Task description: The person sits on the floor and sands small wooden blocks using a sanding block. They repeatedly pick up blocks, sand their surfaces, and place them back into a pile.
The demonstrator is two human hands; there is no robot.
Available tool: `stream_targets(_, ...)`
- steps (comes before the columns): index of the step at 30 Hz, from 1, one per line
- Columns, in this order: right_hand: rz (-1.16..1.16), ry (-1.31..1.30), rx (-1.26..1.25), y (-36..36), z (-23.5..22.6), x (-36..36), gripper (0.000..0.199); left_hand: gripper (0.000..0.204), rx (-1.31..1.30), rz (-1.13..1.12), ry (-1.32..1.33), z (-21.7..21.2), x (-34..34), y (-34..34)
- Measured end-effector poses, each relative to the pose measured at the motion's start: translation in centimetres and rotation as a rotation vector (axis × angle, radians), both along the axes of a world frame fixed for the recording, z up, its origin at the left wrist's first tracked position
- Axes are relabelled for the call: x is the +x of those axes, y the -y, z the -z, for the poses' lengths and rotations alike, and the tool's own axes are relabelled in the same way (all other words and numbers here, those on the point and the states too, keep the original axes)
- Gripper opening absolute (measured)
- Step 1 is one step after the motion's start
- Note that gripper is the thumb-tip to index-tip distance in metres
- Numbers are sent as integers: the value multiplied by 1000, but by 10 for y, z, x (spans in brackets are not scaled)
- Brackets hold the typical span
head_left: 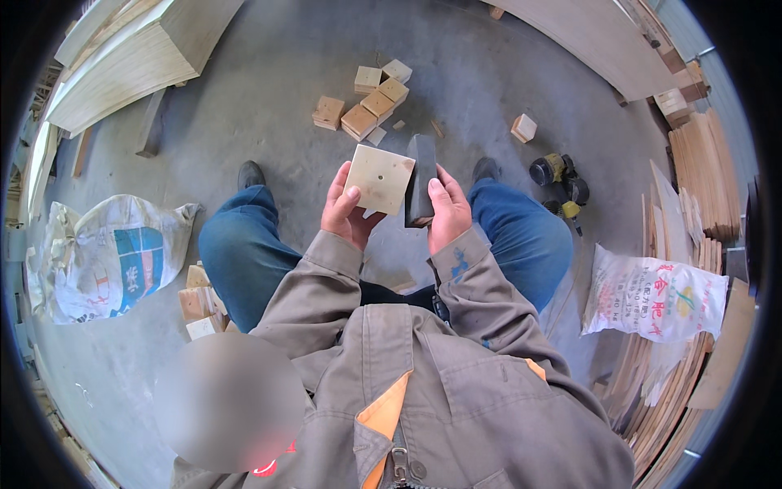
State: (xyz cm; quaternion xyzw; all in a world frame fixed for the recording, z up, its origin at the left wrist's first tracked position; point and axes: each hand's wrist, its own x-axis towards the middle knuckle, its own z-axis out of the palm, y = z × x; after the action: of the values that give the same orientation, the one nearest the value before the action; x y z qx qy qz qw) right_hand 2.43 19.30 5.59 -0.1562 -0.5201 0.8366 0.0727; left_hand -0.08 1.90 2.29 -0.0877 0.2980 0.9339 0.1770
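Observation:
My left hand (345, 213) is closed on a square pale wooden block (380, 181), its broad face turned up and a small dark hole near the middle. In my right hand (448, 209) is a dark grey rectangular block (420, 175), held on edge with its long side upright; its lower end looks brownish. The two blocks are side by side between my knees, and the dark one is touching or almost touching the right edge of the pale one. My fingers under both blocks are mostly hidden.
Beyond my hands lies a loose group of wooden blocks (377, 103), with a single block (524, 128) to its right. A black-and-yellow power tool (562, 181) rests near my right foot. White sacks (114, 257) flank me, and plywood stacks (155, 57) stand around.

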Motion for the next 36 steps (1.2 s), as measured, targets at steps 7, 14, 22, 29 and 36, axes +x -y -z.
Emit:
stream_targets(7, 40, -78, 73, 7, 6, 6, 46, 74, 85, 9, 38, -7, 6, 1)
stream_targets(14, 21, -81, 135, 15, -7, 16, 46, 68, 114, -7, 92, -15, 13, 6)
stream_targets(22, 59, -57, 67, 16, -8, 27, 43, 67, 53, 29, 87, -14, 14, 13)
stream_targets(29, 51, -19, 41, 12, -10, 37, 41, 77, -92, 90, 6, -6, 12, 16)
stream_targets(36, 57, -15, 115, 1, 9, 43, 41, 85, -161, 153, 4, 0, 13, 16)
